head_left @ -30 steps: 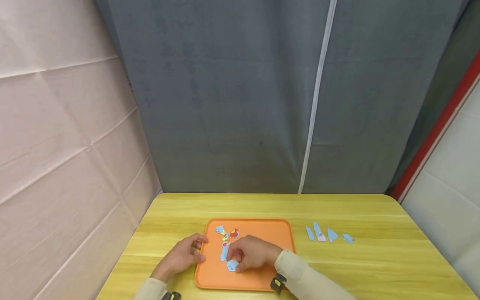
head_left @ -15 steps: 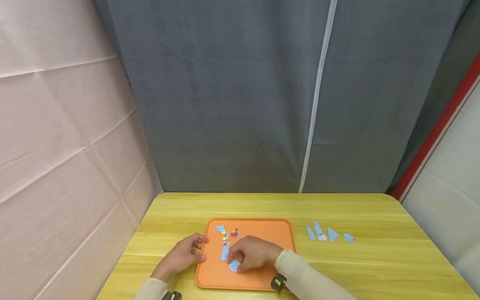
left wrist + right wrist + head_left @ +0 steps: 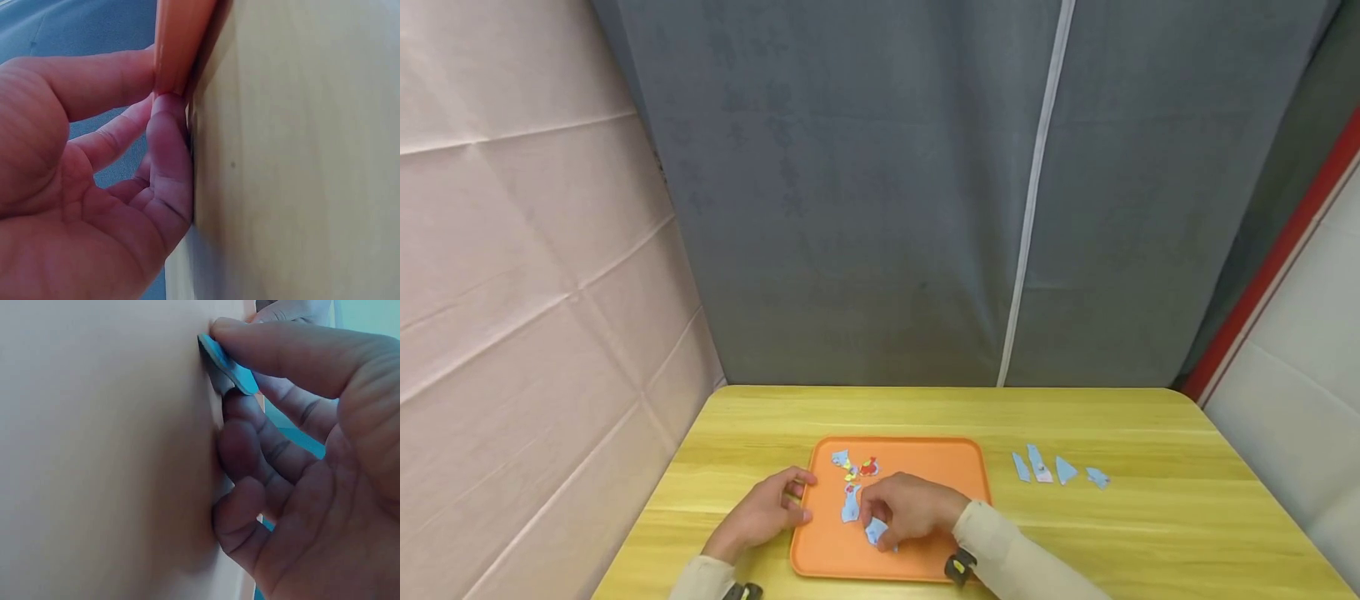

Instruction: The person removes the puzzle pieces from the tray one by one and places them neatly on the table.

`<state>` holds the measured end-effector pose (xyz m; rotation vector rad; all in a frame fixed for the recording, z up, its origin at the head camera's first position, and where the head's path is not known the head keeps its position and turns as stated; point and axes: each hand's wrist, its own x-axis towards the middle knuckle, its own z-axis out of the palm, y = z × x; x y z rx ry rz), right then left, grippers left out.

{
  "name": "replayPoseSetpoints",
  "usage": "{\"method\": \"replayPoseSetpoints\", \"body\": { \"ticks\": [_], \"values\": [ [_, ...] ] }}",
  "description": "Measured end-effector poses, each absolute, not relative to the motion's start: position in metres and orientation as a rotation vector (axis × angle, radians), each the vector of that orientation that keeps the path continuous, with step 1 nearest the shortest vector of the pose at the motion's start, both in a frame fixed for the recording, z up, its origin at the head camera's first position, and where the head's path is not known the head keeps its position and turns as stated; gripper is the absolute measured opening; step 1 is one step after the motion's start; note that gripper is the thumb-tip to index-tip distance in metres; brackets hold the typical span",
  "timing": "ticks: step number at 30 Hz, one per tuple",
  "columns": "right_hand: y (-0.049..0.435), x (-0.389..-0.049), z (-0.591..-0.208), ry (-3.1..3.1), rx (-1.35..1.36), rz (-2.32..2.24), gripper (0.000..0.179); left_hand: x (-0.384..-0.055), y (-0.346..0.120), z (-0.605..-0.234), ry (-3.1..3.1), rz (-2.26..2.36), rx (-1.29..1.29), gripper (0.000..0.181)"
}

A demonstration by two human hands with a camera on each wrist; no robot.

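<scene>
An orange tray (image 3: pixel 932 467) lies on the table, and my left hand (image 3: pixel 766 510) pinches its left rim between thumb and fingers. The left wrist view shows the tray edge (image 3: pixel 178 47) between them. Over the tray's lower middle, my right hand (image 3: pixel 917 507) pinches a light-blue puzzle piece (image 3: pixel 876 531). In the right wrist view the piece (image 3: pixel 228 365) is tilted, with one edge close to the tray surface. Up and left of it on the tray lie a long blue piece (image 3: pixel 851 505), a red-patterned piece (image 3: pixel 868 467) and a blue-and-yellow piece (image 3: pixel 840 458).
Several loose blue pieces lie in a row on the wooden table (image 3: pixel 1150 517) right of the tray, among them a triangular piece (image 3: pixel 1064 470) and a long piece (image 3: pixel 1038 463). A grey curtain (image 3: pixel 850 208) hangs behind the table.
The light-blue piece has shifted slightly right, away from the long blue piece, and now appears turned and tilted in my right hand. My left hand stays at the tray rim.
</scene>
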<state>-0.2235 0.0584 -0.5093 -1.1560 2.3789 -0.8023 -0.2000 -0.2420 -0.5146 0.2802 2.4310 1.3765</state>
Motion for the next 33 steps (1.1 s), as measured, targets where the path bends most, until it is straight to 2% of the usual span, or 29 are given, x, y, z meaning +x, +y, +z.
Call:
{"method": "replayPoseSetpoints", "body": {
  "ticks": [7, 28, 33],
  "values": [
    [0.063, -0.222, -0.505, 2.397, -1.135, -0.793, 0.028, -0.201, -0.242, -0.515, 2.430, 1.369, 0.279, 0.049],
    [0.092, -0.218, -0.495, 2.276, -1.007, -1.157, 0.015, -0.200, -0.241, -0.513, 2.424, 1.373, 0.269, 0.050],
    [0.100, -0.213, -0.494, 2.208, -0.983, -1.237, 0.018, -0.201, -0.242, -0.513, 2.433, 1.362, 0.269, 0.051]
  ]
}}
